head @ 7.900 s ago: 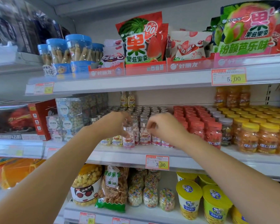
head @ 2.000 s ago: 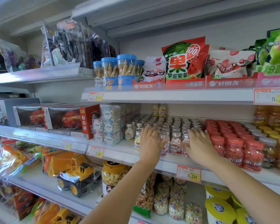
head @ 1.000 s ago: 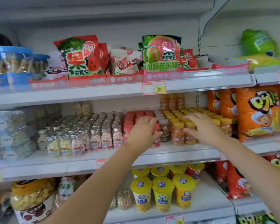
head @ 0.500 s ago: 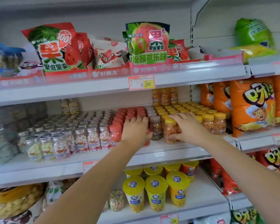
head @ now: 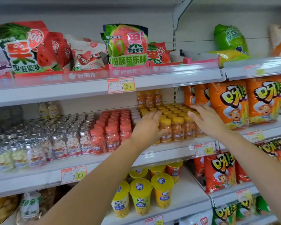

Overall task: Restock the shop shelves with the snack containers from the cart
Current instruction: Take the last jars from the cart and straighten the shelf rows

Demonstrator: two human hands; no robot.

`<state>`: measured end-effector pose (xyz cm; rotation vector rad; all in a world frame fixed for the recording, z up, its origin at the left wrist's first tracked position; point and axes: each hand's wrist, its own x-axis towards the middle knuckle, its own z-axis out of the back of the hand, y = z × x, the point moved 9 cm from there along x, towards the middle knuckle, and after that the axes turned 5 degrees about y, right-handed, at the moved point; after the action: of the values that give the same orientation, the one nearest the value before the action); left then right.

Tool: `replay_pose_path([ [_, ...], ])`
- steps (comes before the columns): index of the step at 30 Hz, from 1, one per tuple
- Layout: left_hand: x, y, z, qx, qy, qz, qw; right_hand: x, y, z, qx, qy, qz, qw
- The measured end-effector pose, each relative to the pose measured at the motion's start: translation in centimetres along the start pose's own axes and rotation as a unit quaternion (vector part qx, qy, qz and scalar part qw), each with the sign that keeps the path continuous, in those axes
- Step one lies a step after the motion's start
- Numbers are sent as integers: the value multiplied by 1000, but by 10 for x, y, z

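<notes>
Both touch yellow-capped jars (head: 178,127); left hand (head: 146,129), right hand (head: 208,120).

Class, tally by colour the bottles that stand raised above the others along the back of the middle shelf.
Pale yellow bottles: 2
Orange bottles: 3
Total: 5

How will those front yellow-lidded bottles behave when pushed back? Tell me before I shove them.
Probably stiff: the yellow-lidded bottles look like rigid clear plastic. Tall and narrow, they may tip if pushed at the lid. Packed tightly in rows on the shelf, they would likely slide as a block between the left hand and right hand.
</notes>
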<state>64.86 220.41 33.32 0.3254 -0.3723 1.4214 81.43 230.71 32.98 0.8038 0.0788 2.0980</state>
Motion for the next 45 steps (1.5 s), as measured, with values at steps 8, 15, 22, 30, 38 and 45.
replay_pose_path([
  [8,44,-7,-29,66,84,32,994,4,-9,-27,-89,196,43,976],
  [15,53,-9,-41,116,111,54,986,8,-13,-40,-92,163,79,979],
  [22,51,-10,-41,114,113,65,985,8,-8,-43,-92,147,85,981],
  [30,46,-7,-34,59,117,67,989,8,-10,-43,-88,164,69,980],
  [38,24,61,-6,90,64,185,977,5,5,-37,-89,131,50,986],
  [45,24,82,-16,156,129,175,964,10,42,-39,-109,117,89,983],
])
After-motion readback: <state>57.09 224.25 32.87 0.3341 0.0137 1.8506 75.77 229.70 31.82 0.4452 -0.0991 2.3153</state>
